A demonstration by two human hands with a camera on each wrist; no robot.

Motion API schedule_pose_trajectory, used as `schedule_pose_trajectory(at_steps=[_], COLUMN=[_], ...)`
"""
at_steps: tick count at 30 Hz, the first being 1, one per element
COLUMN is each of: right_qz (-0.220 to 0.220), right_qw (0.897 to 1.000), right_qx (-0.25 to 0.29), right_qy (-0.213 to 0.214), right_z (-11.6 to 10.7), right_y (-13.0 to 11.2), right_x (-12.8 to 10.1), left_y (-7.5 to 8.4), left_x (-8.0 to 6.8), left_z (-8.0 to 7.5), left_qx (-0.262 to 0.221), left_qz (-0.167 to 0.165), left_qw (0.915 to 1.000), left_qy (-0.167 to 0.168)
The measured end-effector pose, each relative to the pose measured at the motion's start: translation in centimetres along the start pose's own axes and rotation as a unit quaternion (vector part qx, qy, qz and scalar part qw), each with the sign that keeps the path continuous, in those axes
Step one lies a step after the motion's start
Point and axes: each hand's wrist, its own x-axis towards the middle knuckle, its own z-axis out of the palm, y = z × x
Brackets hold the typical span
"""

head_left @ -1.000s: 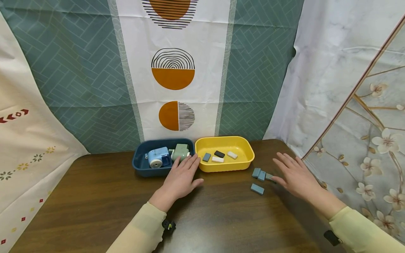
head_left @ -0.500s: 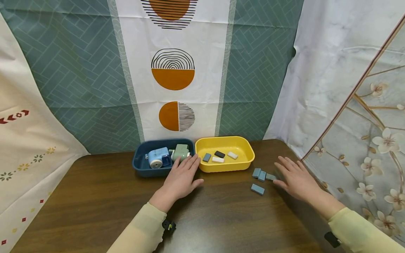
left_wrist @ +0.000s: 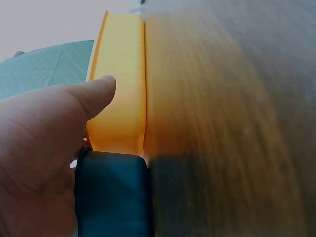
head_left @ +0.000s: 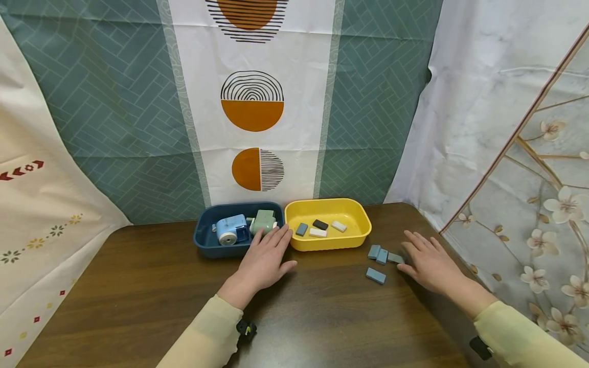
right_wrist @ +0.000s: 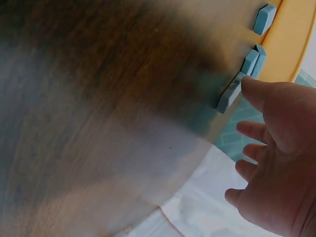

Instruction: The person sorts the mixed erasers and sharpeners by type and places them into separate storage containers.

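My left hand (head_left: 261,263) lies with straight fingers over the near right corner of a navy bin (head_left: 216,252), fingertips right at the yellow bin (head_left: 331,244). It holds nothing. A blue crank pencil sharpener (head_left: 230,228) and a green one (head_left: 264,221) sit in the navy bin, the green one partly hidden by that hand. My right hand (head_left: 431,265) hovers with spread, relaxed fingers beside a grey-green block (head_left: 394,258), its thumb tip close to the block in the right wrist view. Two blue-grey blocks (head_left: 374,252) lean together just left of it, and another blue-grey block (head_left: 376,276) lies nearer.
Inside the yellow bin lie a blue-grey block (head_left: 301,229), a black block (head_left: 320,224) and two white blocks (head_left: 318,233). The brown wooden table (head_left: 138,286) meets a patterned cloth (head_left: 257,174) behind and a floral cloth (head_left: 534,245) at right.
My right hand has drifted slightly down and toward me, staying beside the grey-green block. The left hand, the bins and the blocks hold their places.
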Motion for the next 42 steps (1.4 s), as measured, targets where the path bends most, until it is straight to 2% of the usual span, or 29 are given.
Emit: schedule_pose_trajectory(at_steps=[16, 42], right_qz=[-0.001, -0.009], right_qw=[1.0, 1.0], right_qx=[0.002, 0.011], right_qy=[0.0, 0.0], right_z=[0.9, 1.2], right_y=[-0.1, -0.2], right_x=[0.7, 0.7], left_y=[0.1, 0.1], left_x=[-0.1, -0.2], left_z=[-0.2, -0.2], left_qx=[-0.011, -0.011], left_qz=[0.001, 0.0], left_qw=[0.9999, 0.9999], left_qy=[0.004, 0.003])
